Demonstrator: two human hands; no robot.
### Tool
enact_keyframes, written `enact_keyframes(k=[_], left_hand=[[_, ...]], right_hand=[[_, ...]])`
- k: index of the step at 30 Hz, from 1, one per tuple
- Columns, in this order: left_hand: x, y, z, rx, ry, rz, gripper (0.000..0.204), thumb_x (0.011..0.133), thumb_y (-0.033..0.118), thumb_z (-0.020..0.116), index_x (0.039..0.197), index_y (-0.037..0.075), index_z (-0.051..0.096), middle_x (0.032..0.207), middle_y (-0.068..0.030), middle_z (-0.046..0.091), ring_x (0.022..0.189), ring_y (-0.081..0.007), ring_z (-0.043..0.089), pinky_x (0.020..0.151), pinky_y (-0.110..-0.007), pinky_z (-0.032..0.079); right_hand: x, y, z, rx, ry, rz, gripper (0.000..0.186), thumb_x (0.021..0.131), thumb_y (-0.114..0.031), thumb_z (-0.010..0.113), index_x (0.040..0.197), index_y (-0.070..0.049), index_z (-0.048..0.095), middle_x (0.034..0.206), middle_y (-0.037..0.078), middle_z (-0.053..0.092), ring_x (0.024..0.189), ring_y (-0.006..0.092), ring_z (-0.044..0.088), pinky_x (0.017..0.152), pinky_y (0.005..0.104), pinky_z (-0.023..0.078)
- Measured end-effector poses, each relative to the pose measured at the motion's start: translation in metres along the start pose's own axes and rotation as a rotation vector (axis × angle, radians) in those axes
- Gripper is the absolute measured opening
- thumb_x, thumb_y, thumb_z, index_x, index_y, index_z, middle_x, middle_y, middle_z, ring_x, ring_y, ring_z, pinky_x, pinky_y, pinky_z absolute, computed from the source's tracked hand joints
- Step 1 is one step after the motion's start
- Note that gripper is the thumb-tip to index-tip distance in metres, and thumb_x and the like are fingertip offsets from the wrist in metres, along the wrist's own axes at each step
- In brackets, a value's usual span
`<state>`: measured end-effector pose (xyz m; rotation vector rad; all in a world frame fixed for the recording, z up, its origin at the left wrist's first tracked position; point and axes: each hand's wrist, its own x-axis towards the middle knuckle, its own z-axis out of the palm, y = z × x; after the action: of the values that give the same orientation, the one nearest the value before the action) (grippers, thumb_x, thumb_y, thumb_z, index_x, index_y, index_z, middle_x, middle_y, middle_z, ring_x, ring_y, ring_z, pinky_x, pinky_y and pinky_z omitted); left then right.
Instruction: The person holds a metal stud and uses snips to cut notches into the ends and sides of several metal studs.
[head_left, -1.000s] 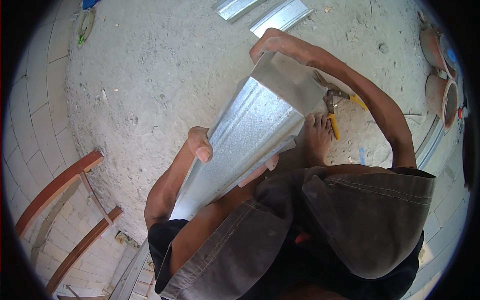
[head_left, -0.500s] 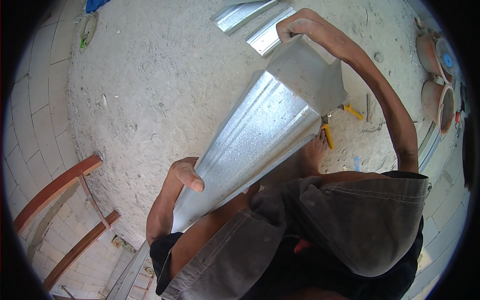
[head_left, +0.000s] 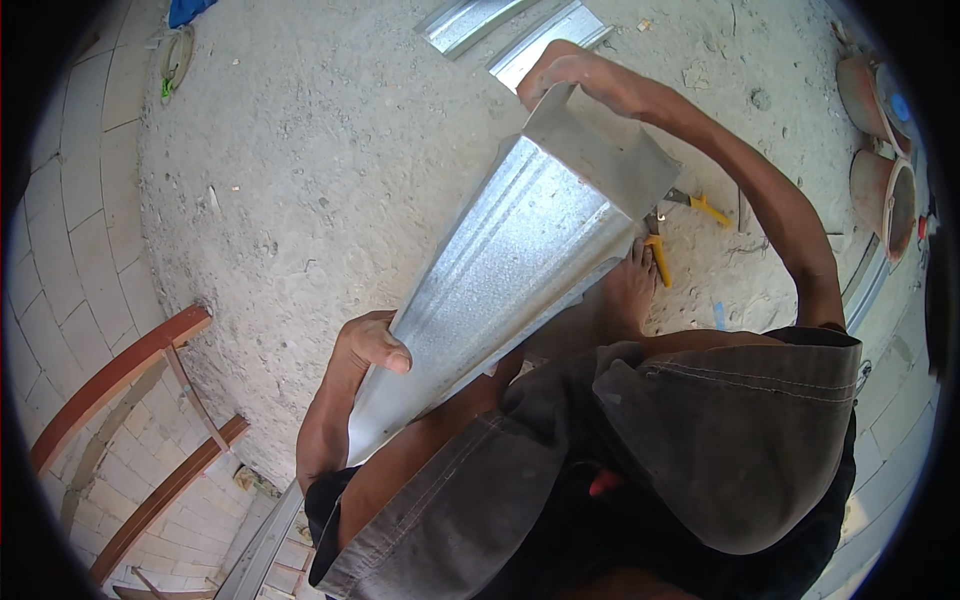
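Observation:
A long galvanized sheet-metal channel [head_left: 490,240] slants across my lap, its far end bent into a flap [head_left: 610,150]. My left hand [head_left: 368,345] grips the channel's near left edge, thumb on top of the ribbed face and fingers hidden underneath. At the far end, my right hand [head_left: 560,75] is closed over the upper corner of the bent flap. Yellow-handled snips [head_left: 658,258] lie on the floor beside my bare foot [head_left: 632,290], partly behind the channel.
Two more metal channel pieces [head_left: 550,45] lie on the dusty concrete floor [head_left: 280,180] ahead. Dirty buckets [head_left: 885,200] stand at the right. Red-brown steel bars [head_left: 120,385] occupy the lower left. A green-ended strap [head_left: 175,65] lies far left.
My right hand and the flap's corner have shifted left and slightly nearer, bending the flap a bit. My left hand keeps its hold on the channel's edge.

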<state>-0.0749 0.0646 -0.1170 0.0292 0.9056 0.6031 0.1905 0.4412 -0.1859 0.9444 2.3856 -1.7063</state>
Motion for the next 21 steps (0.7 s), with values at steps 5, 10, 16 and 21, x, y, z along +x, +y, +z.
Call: enact_keyframes(k=[5, 10, 16, 21], left_hand=[[0.007, 0.015, 0.003, -0.052, -0.035, 0.005, 0.115, 0.037, 0.03, 0.092, 0.132, -0.014, 0.043, 0.125, -0.0239, 0.056, 0.111, -0.032, 0.056, 0.095, -0.036, 0.042], [-0.002, 0.019, 0.0, -0.122, -0.027, 0.0, 0.112, 0.039, 0.029, 0.092, 0.131, -0.013, 0.044, 0.124, -0.0237, 0.057, 0.109, -0.0322, 0.057, 0.094, -0.037, 0.043], [0.006, 0.027, 0.004, -0.195, -0.046, 0.011, 0.109, 0.041, 0.028, 0.092, 0.131, -0.012, 0.045, 0.122, -0.0234, 0.058, 0.107, -0.0324, 0.058, 0.093, -0.038, 0.044], [0.008, 0.024, 0.001, -0.238, -0.082, 0.022, 0.106, 0.043, 0.027, 0.092, 0.13, -0.012, 0.046, 0.121, -0.0232, 0.058, 0.105, -0.0326, 0.058, 0.092, -0.039, 0.045]], right_hand=[[-0.045, -0.205, -0.074, -0.828, 0.023, 0.106, 0.03, 0.074, -0.026, 0.047, 0.057, -0.001, 0.049, 0.048, 0.007, 0.04, 0.046, 0.0208, 0.035, 0.048, 0.0407, 0.033], [-0.019, -0.123, -0.058, -0.357, 0.092, 0.089, 0.029, 0.071, -0.025, 0.048, 0.059, 0.001, 0.052, 0.048, 0.013, 0.043, 0.046, 0.0237, 0.04, 0.049, 0.0415, 0.037], [0.012, 0.001, 0.078, 0.496, -0.122, -0.439, 0.039, 0.089, -0.035, 0.043, 0.097, 0.001, 0.056, 0.091, 0.014, 0.055, 0.083, 0.0228, 0.054, 0.075, 0.0365, 0.046], [0.015, -0.005, 0.073, 0.345, -0.207, -0.364, 0.045, 0.094, -0.038, 0.041, 0.108, 0.002, 0.057, 0.101, 0.016, 0.059, 0.091, 0.0228, 0.059, 0.08, 0.0356, 0.05]])
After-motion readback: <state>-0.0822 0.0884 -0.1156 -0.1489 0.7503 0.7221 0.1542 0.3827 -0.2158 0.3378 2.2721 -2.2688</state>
